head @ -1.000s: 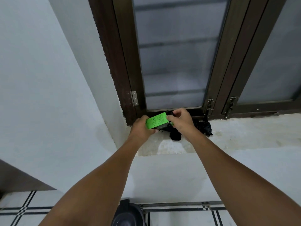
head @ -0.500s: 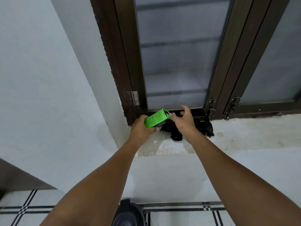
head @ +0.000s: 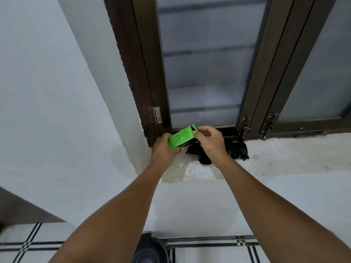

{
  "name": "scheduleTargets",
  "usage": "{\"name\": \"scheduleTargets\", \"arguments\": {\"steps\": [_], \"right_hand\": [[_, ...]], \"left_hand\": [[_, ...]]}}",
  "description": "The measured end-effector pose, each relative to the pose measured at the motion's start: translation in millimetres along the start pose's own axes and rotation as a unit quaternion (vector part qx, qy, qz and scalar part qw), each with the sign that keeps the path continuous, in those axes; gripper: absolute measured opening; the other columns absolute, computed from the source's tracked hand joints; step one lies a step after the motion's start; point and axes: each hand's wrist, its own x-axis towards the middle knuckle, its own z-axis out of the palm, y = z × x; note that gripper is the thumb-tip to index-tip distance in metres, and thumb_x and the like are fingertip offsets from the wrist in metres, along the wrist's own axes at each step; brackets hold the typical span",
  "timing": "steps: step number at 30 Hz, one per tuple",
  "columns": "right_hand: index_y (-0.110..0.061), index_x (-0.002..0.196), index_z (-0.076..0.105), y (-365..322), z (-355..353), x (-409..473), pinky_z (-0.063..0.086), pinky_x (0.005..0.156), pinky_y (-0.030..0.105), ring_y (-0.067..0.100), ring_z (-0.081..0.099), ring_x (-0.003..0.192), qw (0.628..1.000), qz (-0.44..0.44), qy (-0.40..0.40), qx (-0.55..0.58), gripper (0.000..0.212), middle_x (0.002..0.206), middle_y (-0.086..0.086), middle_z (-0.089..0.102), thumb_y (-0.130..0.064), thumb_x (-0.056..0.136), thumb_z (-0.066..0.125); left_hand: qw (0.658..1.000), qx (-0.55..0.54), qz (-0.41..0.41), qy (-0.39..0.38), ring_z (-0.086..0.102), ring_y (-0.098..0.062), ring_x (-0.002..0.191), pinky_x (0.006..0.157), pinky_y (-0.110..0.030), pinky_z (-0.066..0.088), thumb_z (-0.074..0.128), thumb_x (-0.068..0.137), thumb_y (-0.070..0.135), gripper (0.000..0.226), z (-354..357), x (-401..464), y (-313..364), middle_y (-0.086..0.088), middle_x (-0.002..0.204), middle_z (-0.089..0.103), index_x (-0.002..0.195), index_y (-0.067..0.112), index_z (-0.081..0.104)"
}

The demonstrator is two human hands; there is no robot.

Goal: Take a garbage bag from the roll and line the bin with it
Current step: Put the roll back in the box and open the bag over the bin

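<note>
Left hand gripped the near end of a green box, fingers curled around it, held just above the window sill. Right hand sat at the box's far end, fingertips pinching its raised flap. Crumpled black bags lay on the sill, beneath and just right of the right hand. Dark bin stood on the floor, below both forearms.
</note>
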Motion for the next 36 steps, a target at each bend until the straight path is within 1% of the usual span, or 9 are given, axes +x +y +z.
{"name": "scheduleTargets", "arguments": {"steps": [3,7,11,15,22,26,31,34,36], "right_hand": [[-0.011,0.104,0.075,-2.0,0.1,-2.6,0.056,0.078,0.026,0.011,0.07,0.093,1.0,-0.009,0.004,0.011,0.023,0.098,0.001,0.075,-0.029,0.089,0.076],[-0.014,0.103,0.072,-3.5,1.5,-4.6,0.052,0.073,0.017,0.005,0.068,0.083,1.0,-0.017,0.019,-0.007,0.017,0.091,-0.002,0.073,-0.024,0.09,0.076],[-0.014,0.095,0.071,-2.9,1.6,-7.2,0.054,0.075,0.019,0.008,0.069,0.085,0.998,-0.047,0.028,-0.024,0.013,0.091,-0.002,0.073,-0.024,0.089,0.076],[-0.015,0.089,0.073,-3.7,3.2,-9.2,0.051,0.072,0.014,0.003,0.067,0.08,0.998,-0.057,0.026,-0.025,0.008,0.085,-0.008,0.072,-0.022,0.09,0.075],[-0.009,0.083,0.075,-2.2,1.6,-6.3,0.049,0.072,0.021,0.006,0.066,0.074,0.999,-0.026,0.039,-0.009,0.013,0.08,-0.003,0.073,-0.02,0.089,0.074],[-0.013,0.085,0.073,-4.5,0.8,-7.9,0.051,0.067,0.024,0.005,0.064,0.071,0.999,-0.022,0.035,0.009,0.019,0.079,-0.005,0.072,-0.031,0.089,0.076],[-0.022,0.087,0.071,-0.1,-2.0,-4.6,0.061,0.083,0.042,0.013,0.072,0.089,0.999,-0.017,0.037,0.006,0.009,0.09,-0.003,0.075,-0.028,0.087,0.078],[-0.02,0.086,0.071,-0.5,-2.9,-5.5,0.061,0.081,0.042,0.013,0.071,0.087,0.999,-0.019,0.035,0.0,0.013,0.087,-0.003,0.075,-0.031,0.088,0.077],[-0.017,0.084,0.072,-1.0,-2.8,-5.9,0.061,0.079,0.042,0.011,0.069,0.08,0.999,-0.025,0.033,-0.003,0.015,0.083,-0.005,0.074,-0.031,0.089,0.076]], "left_hand": [[1.0,0.0,0.007,0.0,0.062,-0.024,0.1,0.083,-0.037,0.054,0.088,0.076,0.033,0.052,-1.1,-0.1,0.3,-0.007,0.111,0.065,0.12,0.019,0.064],[1.0,0.001,0.011,0.006,0.058,-0.019,0.093,0.076,-0.028,0.045,0.088,0.076,0.031,0.051,-2.2,-1.6,0.4,-0.007,0.11,0.065,0.12,0.019,0.064],[1.0,0.0,0.011,0.008,0.054,-0.016,0.091,0.076,-0.027,0.043,0.087,0.077,0.029,0.051,-4.0,-4.6,1.9,-0.008,0.111,0.064,0.122,0.018,0.064],[1.0,0.002,0.016,0.011,0.059,-0.021,0.094,0.077,-0.029,0.045,0.086,0.078,0.029,0.05,-5.2,-6.2,2.5,-0.008,0.111,0.063,0.122,0.018,0.063],[1.0,0.014,0.025,0.013,0.062,-0.024,0.098,0.078,-0.029,0.046,0.085,0.078,0.026,0.05,-5.5,-8.8,5.0,-0.008,0.11,0.063,0.122,0.018,0.064],[1.0,0.012,0.024,0.011,0.06,-0.021,0.096,0.077,-0.028,0.044,0.084,0.079,0.026,0.05,-5.7,-9.3,5.2,-0.007,0.11,0.062,0.123,0.018,0.063],[0.999,0.01,0.033,0.013,0.059,-0.021,0.095,0.077,-0.028,0.044,0.084,0.079,0.024,0.048,-4.8,-9.3,5.9,-0.007,0.11,0.062,0.122,0.017,0.064],[0.999,0.012,0.034,0.012,0.062,-0.024,0.098,0.079,-0.031,0.049,0.083,0.079,0.025,0.048,-4.2,-9.0,7.5,-0.008,0.11,0.062,0.122,0.017,0.064],[0.999,0.014,0.033,0.012,0.061,-0.025,0.099,0.079,-0.03,0.048,0.083,0.08,0.025,0.048,-4.0,-8.9,8.0,-0.009,0.111,0.062,0.123,0.017,0.063]]}}
